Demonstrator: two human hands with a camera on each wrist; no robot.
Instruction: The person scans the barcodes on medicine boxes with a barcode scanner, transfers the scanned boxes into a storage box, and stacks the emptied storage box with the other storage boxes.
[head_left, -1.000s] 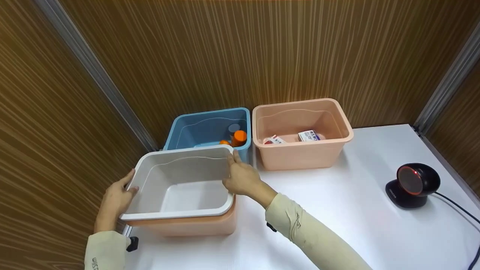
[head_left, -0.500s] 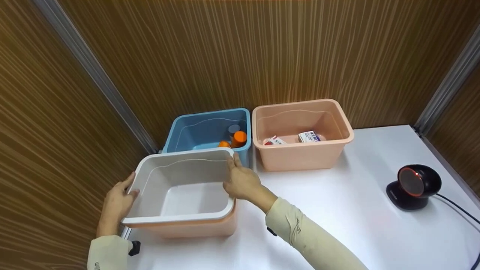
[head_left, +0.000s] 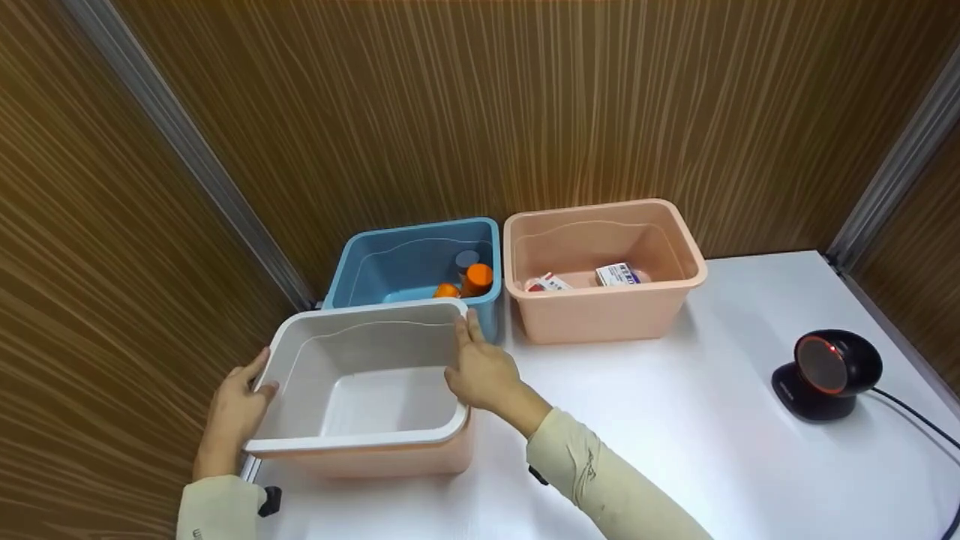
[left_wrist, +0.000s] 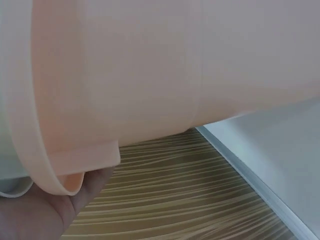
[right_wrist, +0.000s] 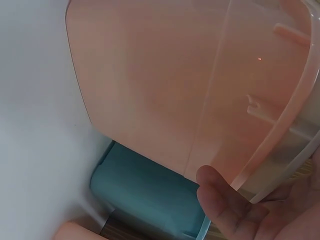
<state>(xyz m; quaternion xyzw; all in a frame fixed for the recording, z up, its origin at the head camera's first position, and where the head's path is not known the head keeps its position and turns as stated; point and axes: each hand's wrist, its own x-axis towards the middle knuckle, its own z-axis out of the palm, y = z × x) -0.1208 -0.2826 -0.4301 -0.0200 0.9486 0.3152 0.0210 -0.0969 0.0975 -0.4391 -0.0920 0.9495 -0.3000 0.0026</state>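
A white plastic bin (head_left: 367, 349) sits nested in a peach bin (head_left: 390, 461) at the table's left front. Nothing lies inside the white one. My left hand (head_left: 236, 409) grips the left rim, thumb inside the wall; in the left wrist view its fingers (left_wrist: 95, 185) reach under the peach rim. On the opposite side my right hand (head_left: 486, 375) holds the right rim, two fingers extended toward the back corner. The right wrist view has a digit (right_wrist: 212, 180) of that hand outside the bins, close by the peach rim.
Behind stands a blue bin (head_left: 382, 262) with an orange-capped bottle (head_left: 478, 277) and other items. Another peach bin (head_left: 600, 319) beside it contains small boxes (head_left: 617, 274). At right is a black scanner-like device (head_left: 832, 371) on a cable. Wood-grain panels (head_left: 570, 105) enclose the back and sides.
The white bin has sunk slightly lower into the peach bin, its far rim dropping and more of the blue bin's contents showing. Both hands have gone down with it, still holding the rim.
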